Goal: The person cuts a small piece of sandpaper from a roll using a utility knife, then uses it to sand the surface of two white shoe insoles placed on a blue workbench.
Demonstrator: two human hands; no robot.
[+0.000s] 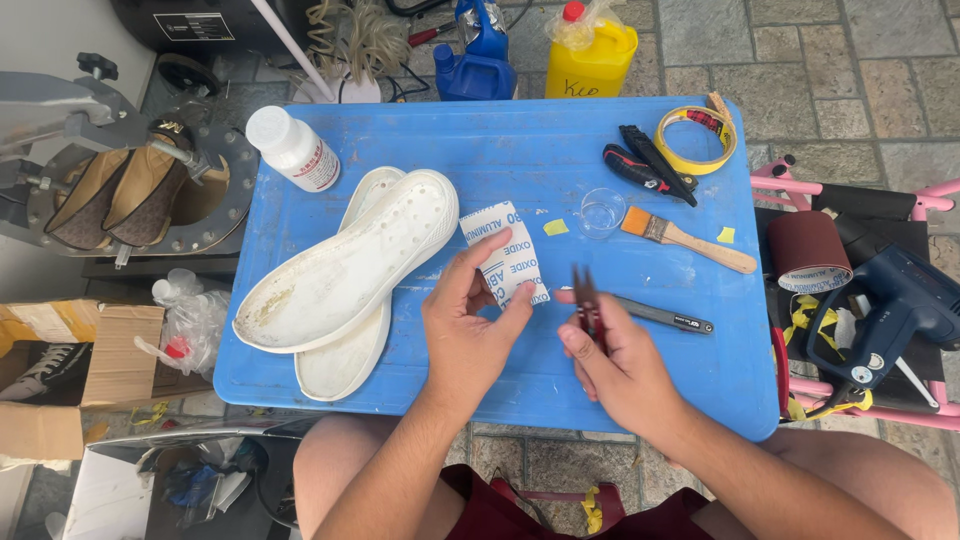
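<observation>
The left hand (pixel 468 335) pinches a stiff, curled sandpaper piece (pixel 508 262) at centre frame, fingers hiding its lower edge. The right hand (pixel 615 365) closes on thin dark scissors (pixel 586 300), handles buried in its grip, above the blue counter (pixel 520 150).

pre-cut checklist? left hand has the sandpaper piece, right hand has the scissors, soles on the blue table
1. Sandpaper piece gripped: ok. The left hand pinches its lower edge, backing side up.
2. Scissors in hand: ok. The right hand holds them, tips pointing away from the person.
3. Blades on the sheet: not ok. They stand just right of the piece, apart from it.
4. Blades open: cannot tell; they look close together.
5. Left fingers out of the cut path: cannot tell, they sit near the tips.
6. White soles clear of the hands: ok. They lie stacked to the left on the blue table.
</observation>
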